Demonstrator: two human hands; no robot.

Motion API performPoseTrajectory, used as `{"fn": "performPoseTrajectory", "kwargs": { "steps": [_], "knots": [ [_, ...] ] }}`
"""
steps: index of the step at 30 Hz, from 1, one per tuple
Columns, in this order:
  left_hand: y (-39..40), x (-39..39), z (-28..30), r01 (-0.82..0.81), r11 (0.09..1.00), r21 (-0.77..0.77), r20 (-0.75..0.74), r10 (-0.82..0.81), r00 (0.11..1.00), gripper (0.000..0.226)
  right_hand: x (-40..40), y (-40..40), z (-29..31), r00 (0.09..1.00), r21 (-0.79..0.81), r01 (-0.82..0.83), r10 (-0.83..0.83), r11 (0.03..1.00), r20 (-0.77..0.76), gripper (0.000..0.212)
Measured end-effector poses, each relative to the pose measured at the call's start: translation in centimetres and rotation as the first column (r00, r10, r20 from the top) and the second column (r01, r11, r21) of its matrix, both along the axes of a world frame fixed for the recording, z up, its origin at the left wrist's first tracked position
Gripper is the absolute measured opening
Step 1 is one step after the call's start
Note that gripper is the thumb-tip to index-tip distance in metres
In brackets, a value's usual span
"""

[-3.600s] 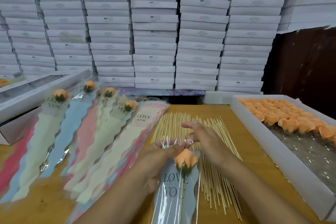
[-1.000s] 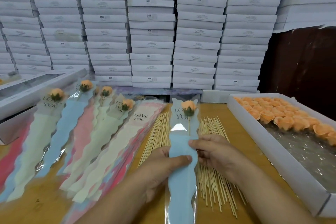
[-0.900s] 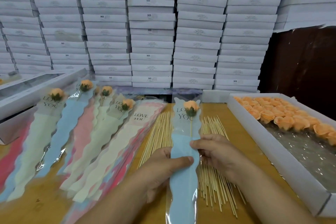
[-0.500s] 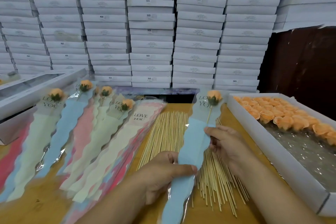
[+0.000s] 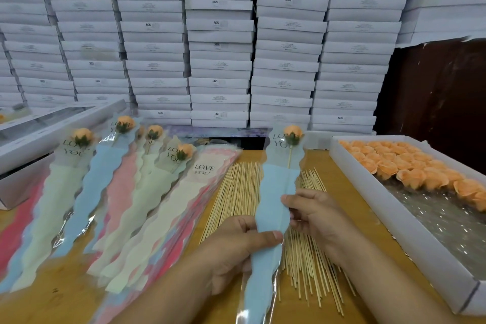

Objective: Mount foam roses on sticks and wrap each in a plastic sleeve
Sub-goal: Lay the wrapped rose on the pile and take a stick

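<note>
A blue plastic sleeve (image 5: 276, 192) printed "LOVE YOU" holds an orange foam rose (image 5: 293, 132) on a thin stick. My left hand (image 5: 236, 247) grips the sleeve's lower part with the thumb across its front. My right hand (image 5: 315, 216) pinches the sleeve's right edge a little higher up. The sleeve stands nearly upright over a spread of bare wooden sticks (image 5: 236, 192) on the table.
Several finished sleeved roses (image 5: 123, 179) lie fanned at the left, over a pile of unfilled sleeves (image 5: 184, 205). A white tray (image 5: 381, 208) of loose orange foam roses (image 5: 410, 168) sits at the right. Stacked white boxes (image 5: 218, 47) fill the back. A long white box (image 5: 52, 126) lies far left.
The sleeved rose, tilted to the right half a second ago, has swung back toward upright. My right hand has slid lower on the sleeve, closer to my left hand.
</note>
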State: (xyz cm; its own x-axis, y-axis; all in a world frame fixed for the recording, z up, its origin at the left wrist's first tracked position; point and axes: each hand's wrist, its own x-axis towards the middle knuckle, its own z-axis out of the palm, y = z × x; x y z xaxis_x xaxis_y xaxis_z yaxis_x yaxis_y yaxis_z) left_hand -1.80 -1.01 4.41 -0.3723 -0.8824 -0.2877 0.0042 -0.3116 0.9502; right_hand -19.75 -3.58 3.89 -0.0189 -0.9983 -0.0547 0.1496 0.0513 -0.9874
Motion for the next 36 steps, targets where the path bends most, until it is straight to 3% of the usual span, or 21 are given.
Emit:
{"fn": "performPoseTrajectory", "kwargs": {
  "steps": [7,15,19,23,27,31,36],
  "knots": [
    [0.1,0.1,0.0,0.059,0.998,0.021,-0.001,-0.059,0.998,0.007,-0.5,-0.4,-0.2,0.997,-0.001,0.066,-0.066,0.998,0.029,0.01],
    [-0.5,0.5,0.1,-0.017,1.0,0.013,-0.012,0.017,1.0,0.018,-0.4,-0.8,0.1,0.989,0.014,0.083,-0.084,0.996,0.123,0.027],
    [-0.9,1.5,0.5,-0.089,0.996,0.011,-0.042,0.09,0.995,0.006,-0.9,-0.9,-0.1,0.989,0.029,0.096,-0.098,0.995,0.108,0.036],
    [-1.7,3.7,2.0,-0.145,0.987,-0.069,-0.062,0.141,0.988,0.024,-1.2,-0.9,0.1,0.986,0.041,0.112,-0.116,0.993,0.115,0.032],
    [-2.8,6.6,4.0,-0.227,0.961,-0.155,-0.058,0.22,0.974,0.013,-1.3,-0.9,0.1,0.985,0.039,0.126,-0.13,0.991,0.112,0.03],
    [-4.8,10.3,4.9,-0.366,0.896,-0.249,0.099,0.4,0.911,0.007,-1.3,-1.0,0.1,0.984,0.046,0.127,-0.132,0.991,0.119,0.028],
    [-7.7,16.6,3.5,-0.525,0.766,-0.371,0.259,0.628,0.733,0.02,-1.4,-1.1,0.0,0.983,0.053,0.132,-0.138,0.99,0.121,0.027]
  ]
}}
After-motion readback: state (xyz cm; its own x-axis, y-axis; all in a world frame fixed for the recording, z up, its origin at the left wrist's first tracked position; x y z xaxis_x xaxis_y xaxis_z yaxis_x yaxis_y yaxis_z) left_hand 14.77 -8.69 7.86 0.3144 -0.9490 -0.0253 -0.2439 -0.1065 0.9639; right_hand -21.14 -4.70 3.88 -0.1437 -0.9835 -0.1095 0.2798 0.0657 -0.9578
